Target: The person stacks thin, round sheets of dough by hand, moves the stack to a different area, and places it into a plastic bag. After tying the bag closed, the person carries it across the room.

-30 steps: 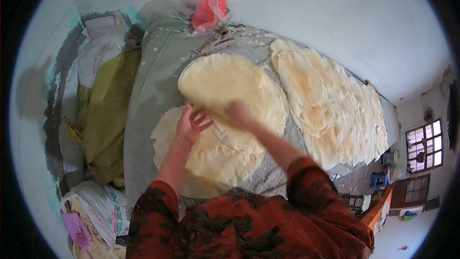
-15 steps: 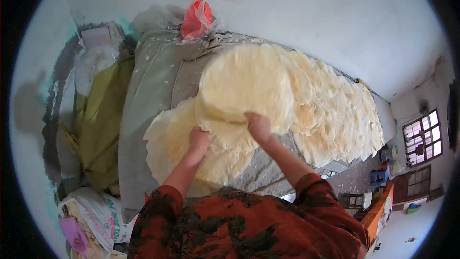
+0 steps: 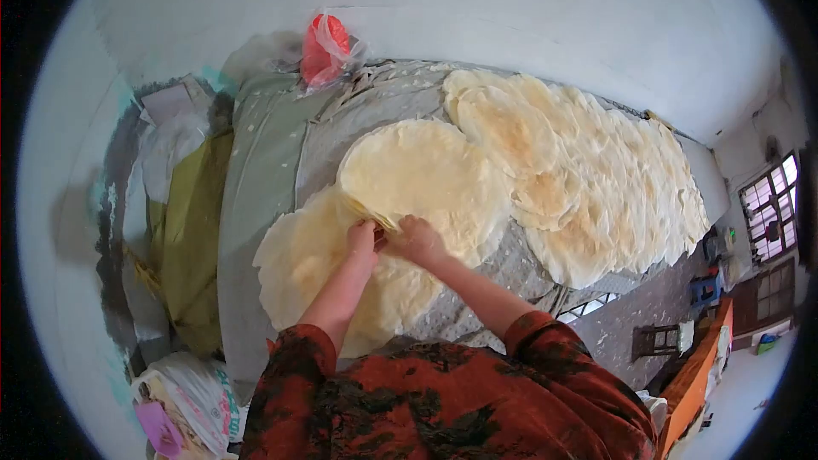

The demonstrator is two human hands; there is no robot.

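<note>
Thin, round, pale-yellow flatbreads lie in overlapping layers on the grey cloth. My left hand (image 3: 364, 238) is closed at the near left edge of the upper flatbread (image 3: 422, 179); its fingertips are partly hidden. Close beside it, my right hand (image 3: 416, 241) has its fingers pressed together on the same edge, which looks folded or layered between the two hands. Beneath both hands spreads a lower flatbread (image 3: 298, 260), reaching out to the left. A long row of overlapping flatbreads (image 3: 613, 179) runs off to the right.
Grey cloth (image 3: 264, 170) covers the long surface along the white wall. A red item in a clear plastic bag (image 3: 324, 55) sits at the back. Olive sheeting (image 3: 196, 247) and a filled plastic bag (image 3: 192, 400) lie left. A blue stool (image 3: 705, 288) stands on the floor at right.
The upper flatbread, lifted and blurred before, now lies flat. My right hand has come left and down, next to my left hand at the edge. The view has shifted slightly.
</note>
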